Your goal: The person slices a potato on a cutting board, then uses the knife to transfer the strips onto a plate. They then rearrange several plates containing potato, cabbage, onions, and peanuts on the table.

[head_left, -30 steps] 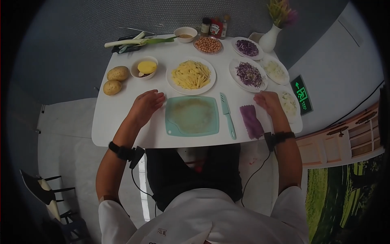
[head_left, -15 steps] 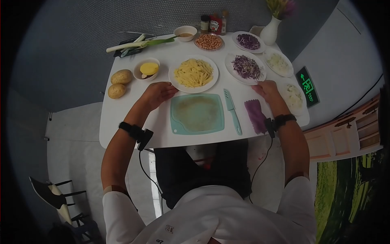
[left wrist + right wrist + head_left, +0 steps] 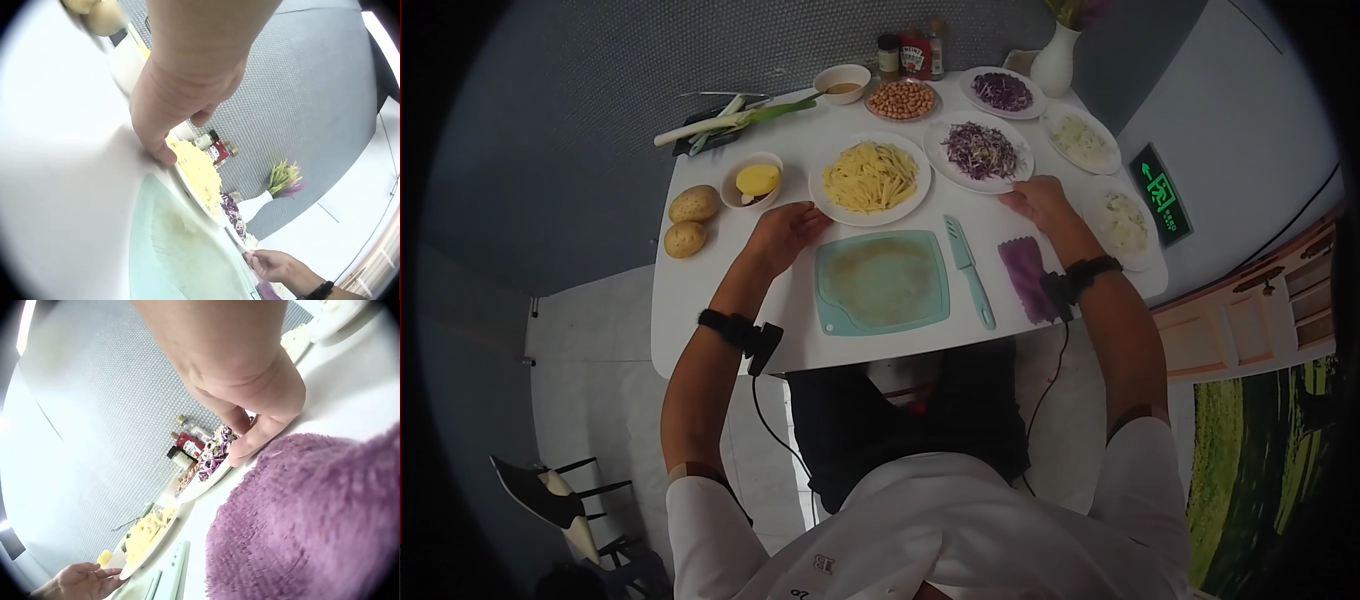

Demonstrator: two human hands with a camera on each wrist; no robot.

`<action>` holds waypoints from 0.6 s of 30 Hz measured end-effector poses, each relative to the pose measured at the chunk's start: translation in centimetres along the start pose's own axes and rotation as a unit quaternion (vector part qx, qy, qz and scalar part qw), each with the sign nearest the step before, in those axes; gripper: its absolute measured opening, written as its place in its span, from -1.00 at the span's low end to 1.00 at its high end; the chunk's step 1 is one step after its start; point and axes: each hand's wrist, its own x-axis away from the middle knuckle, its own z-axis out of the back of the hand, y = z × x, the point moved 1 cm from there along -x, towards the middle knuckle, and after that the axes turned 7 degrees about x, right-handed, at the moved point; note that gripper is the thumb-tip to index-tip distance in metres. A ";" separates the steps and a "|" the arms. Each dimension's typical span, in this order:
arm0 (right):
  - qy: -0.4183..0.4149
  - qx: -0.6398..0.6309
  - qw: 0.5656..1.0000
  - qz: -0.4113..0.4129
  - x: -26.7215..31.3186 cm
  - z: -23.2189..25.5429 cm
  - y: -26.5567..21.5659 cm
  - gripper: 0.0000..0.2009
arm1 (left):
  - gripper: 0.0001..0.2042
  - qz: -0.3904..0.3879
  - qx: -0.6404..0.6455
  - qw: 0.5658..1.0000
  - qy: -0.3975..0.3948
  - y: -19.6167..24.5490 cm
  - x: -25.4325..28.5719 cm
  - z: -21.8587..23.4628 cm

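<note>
A white plate [image 3: 817,199] of yellow potato strips [image 3: 870,176] stands behind the green cutting board [image 3: 882,285]. My left hand [image 3: 785,235] is at its left front rim, fingers fairly straight and fingertips right at the edge. To the right, my right hand [image 3: 1042,205] pinches the front rim of a white plate [image 3: 945,165] of shredded purple cabbage [image 3: 980,150], thumb low at the edge in the right wrist view. The two plates sit almost side by side. A green-handled knife [image 3: 970,272] lies beside the board, and a purple cloth [image 3: 1026,278] lies below my right hand.
Two potatoes [image 3: 693,205] and a bowl [image 3: 750,195] with a peeled potato stand at left. Behind are leeks [image 3: 735,121], a sauce bowl [image 3: 842,82], peanuts [image 3: 901,99] and bottles [image 3: 915,55]. Other plates [image 3: 1080,137] and a vase [image 3: 1055,62] line the right side.
Both hands have reached forward to the plate rims. The right hand has taken hold of the cabbage plate, which has slid left toward the potato plate. The head view has shifted slightly.
</note>
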 end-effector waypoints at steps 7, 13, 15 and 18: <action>0.002 0.019 1.000 -0.007 -0.4 1.4 0.6 -0.93 | -0.73 -0.007 -0.011 1.000 0.007 -0.1 -0.4 0.2; 0.003 0.034 0.999 -0.018 0.2 4.0 1.1 -0.92 | -0.64 0.022 -0.055 0.998 0.000 0.3 -0.5 0.1; -0.003 0.034 0.999 -0.011 0.6 4.6 1.0 -0.92 | -0.65 0.019 -0.056 0.998 -0.017 0.0 -1.1 0.2; 0.004 0.027 1.000 -0.002 0.9 4.2 1.0 -0.93 | -0.67 0.014 -0.034 0.999 -0.037 -0.1 -1.0 -0.2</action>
